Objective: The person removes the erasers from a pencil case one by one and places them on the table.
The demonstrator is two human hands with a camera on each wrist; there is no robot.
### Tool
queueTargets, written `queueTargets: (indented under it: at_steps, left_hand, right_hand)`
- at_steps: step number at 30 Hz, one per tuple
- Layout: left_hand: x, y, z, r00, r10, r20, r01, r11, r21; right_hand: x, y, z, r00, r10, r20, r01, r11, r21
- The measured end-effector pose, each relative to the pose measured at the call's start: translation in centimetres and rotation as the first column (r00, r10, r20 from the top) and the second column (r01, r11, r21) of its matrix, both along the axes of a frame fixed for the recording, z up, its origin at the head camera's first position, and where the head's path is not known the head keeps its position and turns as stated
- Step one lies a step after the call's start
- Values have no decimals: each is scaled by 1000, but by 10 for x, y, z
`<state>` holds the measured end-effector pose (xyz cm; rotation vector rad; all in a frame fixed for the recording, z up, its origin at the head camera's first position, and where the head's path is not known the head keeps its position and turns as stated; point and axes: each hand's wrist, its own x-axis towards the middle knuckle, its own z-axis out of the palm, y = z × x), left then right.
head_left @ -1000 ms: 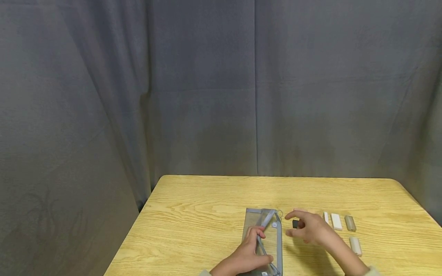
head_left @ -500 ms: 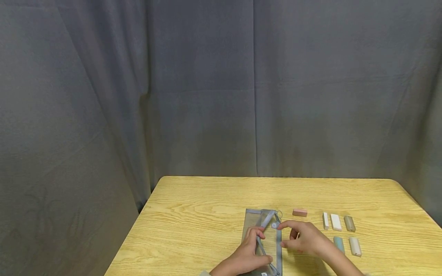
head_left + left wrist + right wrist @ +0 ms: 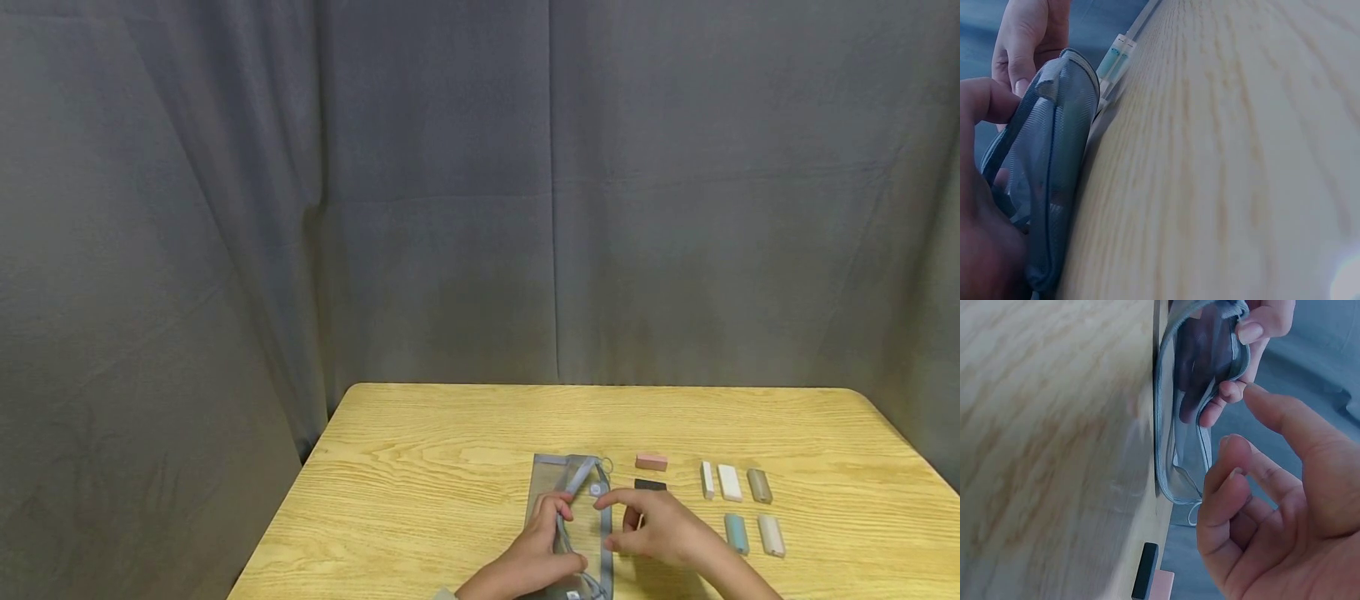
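Observation:
A grey see-through mesh zipper pouch [image 3: 545,483] lies flat on the table, its mouth spread apart. My left hand [image 3: 534,550] grips the upper edge of that mouth, its thumb nearer me and its fingers farther off. My right hand [image 3: 656,525] hovers at the pouch's right border, thumb and index finger apart, with nothing seen between them. In the right wrist view the right hand [image 3: 1291,487] is beside the mouth, its other fingers bent. Just beyond the right hand lie a black block [image 3: 649,484] and a pink block [image 3: 651,462], both eraser-like.
Right of the hand lie more eraser-like blocks: a narrow white one [image 3: 707,480], a wider white one [image 3: 730,482], a grey-brown one [image 3: 760,486], a blue one [image 3: 737,533] and an off-white one [image 3: 771,536]. Grey curtains [image 3: 450,208] hang behind the wooden table [image 3: 420,467].
My right hand has moved left and a little towards me, from over the blocks to the pouch's border. The pink, black and blue blocks now show. My left hand keeps its grip.

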<state>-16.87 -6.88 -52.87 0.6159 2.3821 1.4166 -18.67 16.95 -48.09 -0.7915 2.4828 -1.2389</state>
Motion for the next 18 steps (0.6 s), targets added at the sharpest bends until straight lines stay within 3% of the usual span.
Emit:
queueTargets:
  at_steps: [18]
  left_hand:
    - [-1, -2, -2, 1000, 6, -24, -5, 998, 62]
  right_hand:
    - [4, -9, -5, 996, 80, 35, -80, 997, -25]
